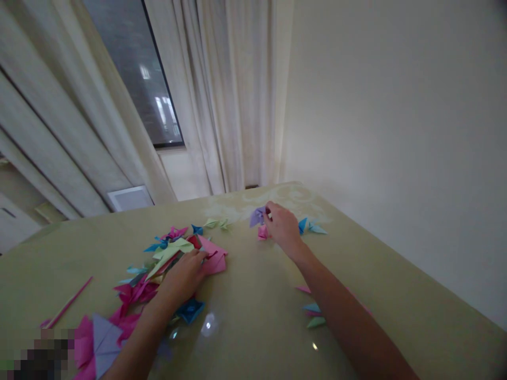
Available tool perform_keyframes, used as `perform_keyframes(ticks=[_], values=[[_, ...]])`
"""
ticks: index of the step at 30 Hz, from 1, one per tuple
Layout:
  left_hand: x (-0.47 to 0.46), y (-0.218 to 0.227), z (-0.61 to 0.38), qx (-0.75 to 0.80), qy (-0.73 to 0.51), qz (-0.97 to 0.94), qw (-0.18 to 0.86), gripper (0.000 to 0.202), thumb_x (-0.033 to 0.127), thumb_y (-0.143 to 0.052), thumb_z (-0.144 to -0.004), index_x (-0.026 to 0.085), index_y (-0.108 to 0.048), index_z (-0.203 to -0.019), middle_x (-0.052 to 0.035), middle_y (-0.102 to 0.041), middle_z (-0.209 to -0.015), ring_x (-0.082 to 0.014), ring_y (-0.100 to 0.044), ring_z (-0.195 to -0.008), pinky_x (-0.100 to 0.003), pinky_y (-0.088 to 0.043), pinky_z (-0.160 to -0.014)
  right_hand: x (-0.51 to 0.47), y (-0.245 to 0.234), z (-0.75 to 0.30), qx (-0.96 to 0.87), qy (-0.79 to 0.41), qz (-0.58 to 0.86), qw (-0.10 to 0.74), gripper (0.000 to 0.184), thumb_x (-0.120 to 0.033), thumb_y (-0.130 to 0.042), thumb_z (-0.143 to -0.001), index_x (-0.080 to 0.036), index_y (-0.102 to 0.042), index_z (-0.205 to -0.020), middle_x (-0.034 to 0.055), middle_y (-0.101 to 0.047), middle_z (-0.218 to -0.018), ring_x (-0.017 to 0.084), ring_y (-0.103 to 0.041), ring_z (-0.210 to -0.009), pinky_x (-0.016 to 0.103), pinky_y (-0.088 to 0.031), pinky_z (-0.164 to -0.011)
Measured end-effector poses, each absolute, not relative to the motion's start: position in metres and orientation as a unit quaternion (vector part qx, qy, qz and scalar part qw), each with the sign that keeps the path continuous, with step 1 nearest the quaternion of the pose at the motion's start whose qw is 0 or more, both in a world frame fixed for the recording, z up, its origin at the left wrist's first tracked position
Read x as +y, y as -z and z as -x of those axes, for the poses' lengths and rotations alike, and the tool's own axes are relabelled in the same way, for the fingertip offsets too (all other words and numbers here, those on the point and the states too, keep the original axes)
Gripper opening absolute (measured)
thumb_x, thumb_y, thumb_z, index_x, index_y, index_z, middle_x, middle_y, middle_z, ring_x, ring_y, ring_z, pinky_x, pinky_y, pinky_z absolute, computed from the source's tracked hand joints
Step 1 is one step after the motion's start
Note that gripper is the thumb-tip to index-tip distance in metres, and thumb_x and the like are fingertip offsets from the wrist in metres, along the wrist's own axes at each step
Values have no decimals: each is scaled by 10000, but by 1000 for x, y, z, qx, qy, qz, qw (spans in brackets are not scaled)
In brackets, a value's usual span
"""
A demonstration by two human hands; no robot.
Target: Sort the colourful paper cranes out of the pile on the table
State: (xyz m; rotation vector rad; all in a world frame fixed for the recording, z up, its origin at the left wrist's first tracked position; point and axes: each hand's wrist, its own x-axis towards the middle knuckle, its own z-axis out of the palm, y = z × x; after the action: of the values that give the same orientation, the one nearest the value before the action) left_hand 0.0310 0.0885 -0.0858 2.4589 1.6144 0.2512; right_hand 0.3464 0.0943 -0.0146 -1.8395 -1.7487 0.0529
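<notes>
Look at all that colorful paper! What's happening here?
A person is handling folded paper shapes on a yellowish table. Their left hand rests on the big colorful pile, while the right hand reaches across to a purple piece with a pink piece just beside it.

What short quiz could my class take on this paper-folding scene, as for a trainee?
1. True or false: the right hand is at the purple folded piece, farther along the table than the left hand.
2. What does the left hand rest on? A) the pile of coloured paper B) a pair of scissors C) a book
3. What colour is the small folded piece just below the purple one?

Key: 1 true; 2 A; 3 pink.
</notes>
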Motion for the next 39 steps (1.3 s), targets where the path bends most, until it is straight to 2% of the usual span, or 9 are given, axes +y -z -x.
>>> perform_keyframes(ticks=[5, 12, 18, 22, 25, 28, 31, 35, 39], values=[[83, 85, -37, 547, -33, -831, 98, 254, 189, -530, -945, 222, -703, -1129, -139, -737, -1272, -295, -676, -1217, -387, -479, -1052, 93, 3, -390, -579, 24, 755, 306, 149, -259, -559, -1021, -218, -692, -1073, 146, -759, -1084, 298, -697, -978, 355, -443, -772], [85, 66, -41, 568, -54, -816, 88, 256, 303, -394, -1034, 209, -630, -1067, -169, -771, -1099, -331, -731, -1043, -381, -488, -854, 93, 6, -418, -560, -18, 760, 331, 90, -197, -725, -886, -238, -710, -965, 173, -769, -1027, 371, -697, -941, 449, -481, -784], [64, 34, -60, 513, -293, -781, 203, 324, 449, -328, -1090, 247, -537, -946, -5, -663, -756, -215, -631, -705, -301, -417, -676, 74, -27, -379, -646, -84, 634, 417, 196, -378, -632, -1011, -212, -735, -993, 75, -780, -962, 205, -686, -762, 342, -519, -748], [46, 24, -77, 446, -377, -758, 289, 340, 497, -412, -1081, 235, -548, -913, 28, -586, -757, -174, -542, -676, -272, -408, -636, 49, -34, -330, -749, -256, 446, 418, 281, -444, -702, -987, -186, -761, -1079, 29, -773, -930, 141, -660, -713, 255, -486, -662], [37, 21, -84, 429, -379, -763, 301, 325, 474, -430, -1088, 233, -549, -905, 26, -581, -794, -163, -542, -711, -264, -435, -668, 37, -33, -306, -782, -269, 391, 404, 130, -311, -735, -970, -183, -760, -970, -8, -728, -832, 120, -616, -708, 232, -444, -660], [39, 26, -84, 430, -345, -792, 263, 313, 450, -406, -1096, 235, -558, -927, 14, -573, -809, -178, -555, -734, -284, -467, -696, 30, -38, -304, -764, -235, 411, 438, 147, -230, -703, -966, -182, -711, -828, -39, -640, -708, 106, -548, -652, 230, -403, -627], [53, 46, -79, 464, -315, -813, 158, 283, 351, -377, -1083, 212, -621, -1051, -68, -641, -992, -247, -624, -931, -382, -524, -871, 15, -54, -319, -712, -199, 431, 518, 133, -267, -685, -964, -189, -696, -857, -43, -606, -713, 106, -524, -631, 233, -405, -600], [72, 83, -71, 487, -188, -850, 72, 383, 220, -465, -1015, 171, -604, -1368, -165, -599, -1397, -334, -556, -1312, -495, -442, -1137, -18, -78, -353, -665, -174, 440, 578, 147, -317, -712, -940, -196, -684, -863, -28, -619, -744, 124, -565, -661, 240, -443, -599], [74, 98, -71, 487, -73, -865, 94, 359, 157, -505, -995, 162, -648, -1324, -156, -638, -1357, -295, -624, -1253, -427, -477, -1110, -48, -80, -389, -650, -179, 483, 558, 216, -377, -779, -890, -206, -657, -841, -16, -663, -725, 126, -596, -631, 224, -467, -563]])
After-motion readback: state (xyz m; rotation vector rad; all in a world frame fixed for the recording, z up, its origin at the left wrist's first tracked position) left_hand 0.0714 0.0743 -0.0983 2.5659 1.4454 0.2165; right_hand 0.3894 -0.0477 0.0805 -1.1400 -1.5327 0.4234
